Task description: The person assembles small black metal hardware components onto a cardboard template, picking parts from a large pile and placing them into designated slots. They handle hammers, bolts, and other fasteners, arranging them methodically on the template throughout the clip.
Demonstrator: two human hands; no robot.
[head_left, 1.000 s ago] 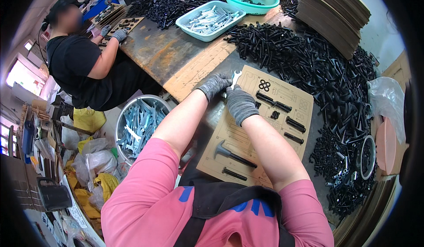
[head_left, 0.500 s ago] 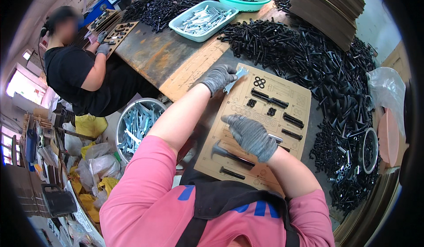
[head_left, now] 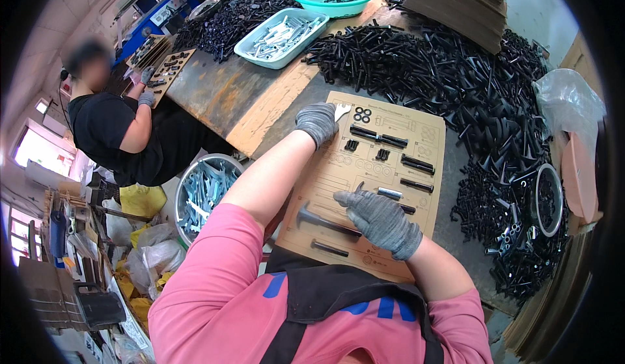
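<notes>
At the board's far left edge, my gloved left hand (head_left: 317, 123) is closed round a silver open-ended wrench (head_left: 342, 111), whose forked end sticks out past the fingers. My gloved right hand (head_left: 384, 222) hovers low over the brown printed board (head_left: 325, 183), fingers drawn together; whatever they grip is hidden. A dark pointed tip (head_left: 359, 186) shows just beyond them, beside a silver tube (head_left: 389, 193). On the board lie black rings (head_left: 362, 115), long black bolts (head_left: 379, 136), shorter bolts (head_left: 417, 164) and a black curved-headed piece (head_left: 325, 222), partly under my right hand.
Loose black bolts (head_left: 377, 58) heap along the far and right sides of the table. A pale tray (head_left: 242, 50) of silver parts and a green basin (head_left: 306, 5) stand at the back. Wrenches fill a metal bowl (head_left: 180, 217) at left. A co-worker (head_left: 107, 117) handles another board.
The board has shifted left in view. My left hand has turned, with the wrench over the board's edge. My right hand has drawn back toward me, uncovering more of the silver tube.
</notes>
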